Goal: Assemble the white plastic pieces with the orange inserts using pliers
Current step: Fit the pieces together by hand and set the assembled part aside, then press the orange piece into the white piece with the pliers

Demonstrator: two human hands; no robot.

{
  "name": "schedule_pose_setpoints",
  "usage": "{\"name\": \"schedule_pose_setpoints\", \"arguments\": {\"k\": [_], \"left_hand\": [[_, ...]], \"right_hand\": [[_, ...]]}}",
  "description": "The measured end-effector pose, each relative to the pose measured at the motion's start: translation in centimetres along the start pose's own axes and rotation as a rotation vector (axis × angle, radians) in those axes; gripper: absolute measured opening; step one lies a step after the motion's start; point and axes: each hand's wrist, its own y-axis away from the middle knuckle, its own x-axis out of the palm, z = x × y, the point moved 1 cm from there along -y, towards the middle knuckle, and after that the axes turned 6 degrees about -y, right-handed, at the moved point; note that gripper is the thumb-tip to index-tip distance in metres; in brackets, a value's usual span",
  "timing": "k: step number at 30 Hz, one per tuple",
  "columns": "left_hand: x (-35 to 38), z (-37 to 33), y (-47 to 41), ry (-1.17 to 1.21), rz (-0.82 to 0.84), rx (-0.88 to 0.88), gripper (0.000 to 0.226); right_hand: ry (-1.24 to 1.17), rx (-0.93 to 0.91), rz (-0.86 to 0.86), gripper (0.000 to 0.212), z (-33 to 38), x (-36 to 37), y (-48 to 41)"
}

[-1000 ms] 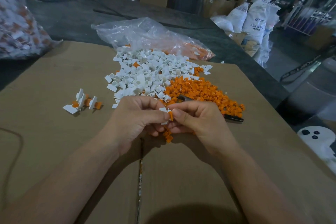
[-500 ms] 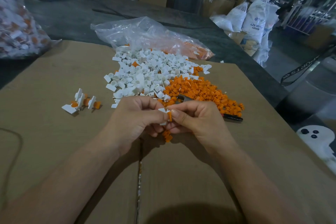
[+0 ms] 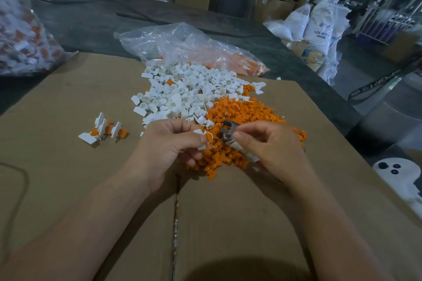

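— Left hand (image 3: 173, 146), status?
— Thumb and forefinger pinch the white piece (image 3: 199, 132), other fingers curled beneath. Orange insert (image 3: 209, 137) sits in its round socket, turned toward the right hand. Piece held over the near edge of the orange pile (image 3: 246, 112).
— Right hand (image 3: 267, 146)?
— Fingers curled round the pliers (image 3: 227, 133). Metal head pokes out leftward, just beside the piece; contact not evident. Handles mostly hidden under the palm. How far the jaws stand apart: cannot tell.
— Change from a second ago?
— Then both hands met on the piece, fingertips working the insert in. Pliers lay half-buried in the orange pile, handle tip out on the cardboard sheet (image 3: 68, 178). Now hands apart, tool lifted.
— Meaning?
— Judgement: hand-seating done, pliers squeeze comes next. Head should close squarely over piece and insert; a skewed bite could pop the insert out or mar the plastic.
— Surroundings?
— White pile (image 3: 182, 91) behind, touching the orange one. Few finished pieces (image 3: 102, 130) well left on the cardboard. Clear plastic bag (image 3: 178, 45) beyond the piles. Bag of mixed white-and-orange parts (image 3: 18, 29) far left, white sacks (image 3: 319, 27) far right.
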Motion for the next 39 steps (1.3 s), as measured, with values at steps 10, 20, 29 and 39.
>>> {"name": "schedule_pose_setpoints", "arguments": {"k": [10,20,29,39], "left_hand": [[-0.3,0.0,-0.2,0.069,-0.028,-0.002,0.016],[-0.4,0.3,-0.4,0.077,-0.042,0.019,0.015],[-0.4,0.7,-1.0,0.107,-0.128,0.088,0.021],[0.1,0.3,-0.8,0.185,-0.155,0.211,0.019]], "right_hand": [[0.595,0.305,0.349,0.1,-3.3,-3.1,-0.6],[0.589,0.225,0.128,0.053,-1.7,-3.0,-0.3],[0.456,0.009,-0.134,0.039,-0.7,-2.6,-0.3],[0.45,-0.128,-0.039,0.037,0.0,0.2,-0.2]]}}
